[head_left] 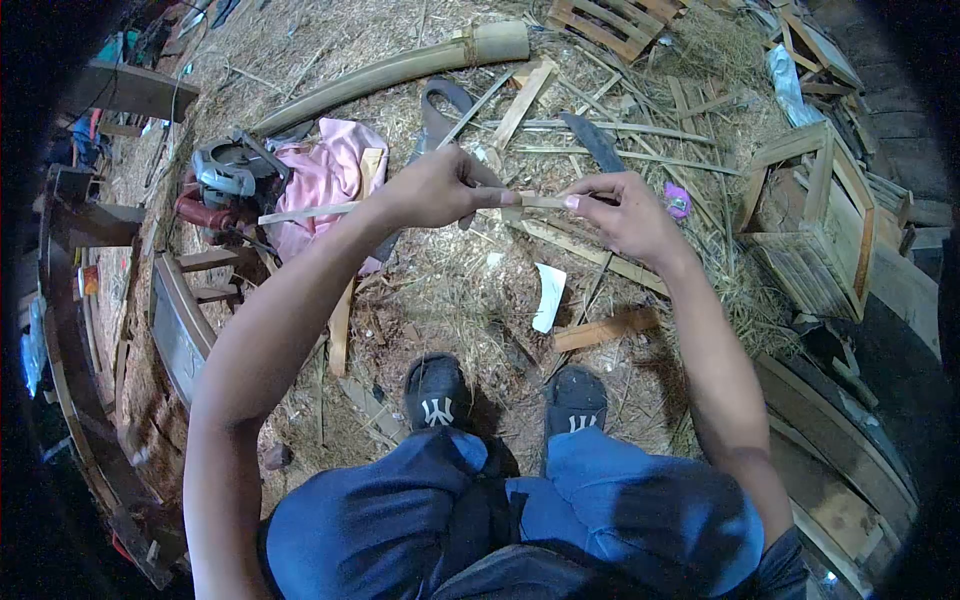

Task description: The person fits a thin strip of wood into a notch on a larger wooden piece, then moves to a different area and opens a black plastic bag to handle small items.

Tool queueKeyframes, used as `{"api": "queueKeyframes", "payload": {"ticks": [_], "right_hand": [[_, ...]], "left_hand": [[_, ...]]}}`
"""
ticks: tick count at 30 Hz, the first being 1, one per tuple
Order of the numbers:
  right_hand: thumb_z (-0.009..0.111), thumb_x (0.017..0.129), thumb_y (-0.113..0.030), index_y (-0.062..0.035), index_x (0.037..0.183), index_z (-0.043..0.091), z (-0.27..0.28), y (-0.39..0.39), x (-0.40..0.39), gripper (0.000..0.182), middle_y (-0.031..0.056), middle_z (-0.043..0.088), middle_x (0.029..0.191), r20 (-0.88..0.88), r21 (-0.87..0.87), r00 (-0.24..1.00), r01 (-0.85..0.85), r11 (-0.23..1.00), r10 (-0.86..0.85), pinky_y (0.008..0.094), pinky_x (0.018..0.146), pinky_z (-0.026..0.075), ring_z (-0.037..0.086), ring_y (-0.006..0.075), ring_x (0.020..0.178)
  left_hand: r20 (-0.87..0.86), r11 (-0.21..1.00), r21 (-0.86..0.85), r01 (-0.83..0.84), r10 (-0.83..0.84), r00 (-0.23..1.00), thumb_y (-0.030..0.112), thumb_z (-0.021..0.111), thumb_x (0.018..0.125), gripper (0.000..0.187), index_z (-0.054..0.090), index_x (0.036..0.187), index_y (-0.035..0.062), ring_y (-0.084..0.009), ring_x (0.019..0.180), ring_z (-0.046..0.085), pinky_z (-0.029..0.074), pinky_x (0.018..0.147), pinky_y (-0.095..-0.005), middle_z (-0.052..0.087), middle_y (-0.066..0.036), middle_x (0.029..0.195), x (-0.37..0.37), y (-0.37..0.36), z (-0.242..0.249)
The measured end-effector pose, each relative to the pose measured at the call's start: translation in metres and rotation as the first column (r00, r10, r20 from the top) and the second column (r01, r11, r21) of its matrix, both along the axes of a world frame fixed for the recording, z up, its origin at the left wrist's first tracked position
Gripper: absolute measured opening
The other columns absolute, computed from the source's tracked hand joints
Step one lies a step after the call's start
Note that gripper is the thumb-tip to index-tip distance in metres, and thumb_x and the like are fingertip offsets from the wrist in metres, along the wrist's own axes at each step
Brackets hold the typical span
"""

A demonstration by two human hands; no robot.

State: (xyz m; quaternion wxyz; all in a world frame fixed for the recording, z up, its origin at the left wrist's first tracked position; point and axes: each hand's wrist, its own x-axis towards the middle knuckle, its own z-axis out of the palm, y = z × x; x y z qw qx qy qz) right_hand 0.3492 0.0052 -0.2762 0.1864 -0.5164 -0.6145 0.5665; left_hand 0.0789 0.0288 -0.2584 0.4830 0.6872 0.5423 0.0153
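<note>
A thin pale wooden strip point(541, 201) spans the gap between my two hands above the littered ground. My left hand point(447, 188) is closed on it, thumb pointing right along the strip. My right hand point(628, 218) pinches its other end between thumb and fingers. To the left, a pale length of strip point(305, 213) shows past my left forearm; whether it is the same piece is hidden. Below my hands lie a white curved scrap point(548, 298) and a brown wooden board point(606, 328).
A circular saw point(224, 168) sits at left beside a pink cloth point(335, 150). Beyond my hands lies a long curved pole point(400, 82). A wooden frame box point(815, 225) stands at right, and a dark blade-like piece point(592, 143) lies among scattered slats. Shavings cover the ground.
</note>
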Motion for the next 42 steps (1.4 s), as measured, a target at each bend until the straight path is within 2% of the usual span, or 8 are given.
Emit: {"api": "queueKeyframes", "payload": {"ticks": [1,17,20,22,31,36,40,42], "right_hand": [[0.069,0.098,-0.019,-0.0030,0.107,0.074,-0.001,0.000,0.001,0.019,-0.0086,0.045,0.057,0.000,-0.001,1.000,0.001,1.000,-0.001,0.0258,0.044,0.028,0.039,0.0031,0.047],[0.069,0.099,-0.016,-0.0030,0.106,0.074,-0.011,0.001,0.001,0.016,-0.0089,0.044,0.058,-0.020,-0.020,1.000,0.020,1.000,-0.020,0.0255,0.045,0.028,0.037,0.0029,0.048],[0.068,0.099,-0.016,-0.0029,0.107,0.073,-0.014,0.002,0.002,0.016,-0.0092,0.043,0.059,-0.041,-0.012,0.999,0.001,1.000,-0.002,0.0255,0.045,0.027,0.036,0.0027,0.049],[0.068,0.099,-0.015,-0.0028,0.107,0.073,-0.015,0.002,0.003,0.016,-0.0094,0.042,0.059,-0.045,-0.019,0.999,0.000,1.000,0.000,0.0254,0.045,0.027,0.035,0.0026,0.049],[0.064,0.100,-0.014,-0.0025,0.107,0.072,-0.019,0.003,0.005,0.015,-0.0090,0.042,0.061,-0.093,-0.053,0.996,-0.016,0.998,0.011,0.0243,0.046,0.027,0.035,0.0026,0.050],[0.063,0.101,-0.013,-0.0004,0.107,0.071,-0.008,0.000,0.002,0.016,-0.0079,0.046,0.063,-0.021,-0.089,1.000,0.000,0.996,-0.002,0.0247,0.045,0.028,0.037,0.0033,0.050],[0.064,0.101,-0.014,-0.0013,0.107,0.071,-0.020,0.000,0.007,0.016,-0.0075,0.047,0.063,-0.073,-0.099,0.997,-0.002,0.995,-0.005,0.0245,0.046,0.029,0.039,0.0036,0.050],[0.065,0.100,-0.016,-0.0020,0.106,0.072,-0.023,0.000,0.006,0.017,-0.0073,0.048,0.062,-0.066,0.027,0.997,-0.034,0.999,0.036,0.0247,0.046,0.030,0.040,0.0037,0.050]], "left_hand": [[0.012,1.000,0.014,-0.006,0.006,1.000,0.053,0.075,0.089,0.040,0.083,0.098,0.0140,-0.0135,0.057,0.059,0.045,0.057,-0.0360,0.062,-0.003,0.059,-0.001,0.000,-0.003],[-0.044,0.999,-0.035,0.010,-0.011,0.999,0.055,0.076,0.089,0.041,0.083,0.100,0.0166,-0.0125,0.056,0.053,0.041,0.055,-0.0351,0.056,-0.001,0.055,-0.003,0.003,-0.004],[-0.052,0.998,-0.066,-0.006,0.003,0.999,0.057,0.076,0.087,0.045,0.083,0.103,0.0155,-0.0148,0.061,0.057,0.045,0.061,-0.0360,0.060,-0.003,0.061,0.000,0.003,-0.003],[-0.027,0.998,-0.058,-0.031,0.030,0.999,0.048,0.077,0.090,0.044,0.079,0.103,0.0055,-0.0111,0.058,0.050,0.040,0.055,-0.0302,0.057,0.001,0.064,0.002,0.000,0.002],[-0.022,0.999,-0.051,0.005,-0.006,1.000,0.051,0.077,0.089,0.044,0.080,0.103,0.0094,-0.0141,0.065,0.055,0.046,0.063,-0.0331,0.061,-0.002,0.068,0.003,0.002,0.002],[-0.064,0.999,-0.033,0.002,-0.004,0.998,0.052,0.077,0.089,0.045,0.080,0.102,0.0088,-0.0141,0.065,0.055,0.045,0.062,-0.0336,0.061,-0.002,0.068,0.004,0.001,0.002],[-0.050,1.000,-0.012,0.006,-0.007,0.999,0.054,0.078,0.087,0.049,0.080,0.104,0.0079,-0.0136,0.065,0.056,0.045,0.062,-0.0334,0.062,-0.002,0.069,0.003,-0.001,0.002],[-0.055,0.999,-0.031,0.014,-0.016,0.998,0.052,0.077,0.089,0.048,0.080,0.105,0.0073,-0.0132,0.065,0.057,0.045,0.061,-0.0328,0.062,-0.002,0.069,0.002,-0.001,0.002]]}}
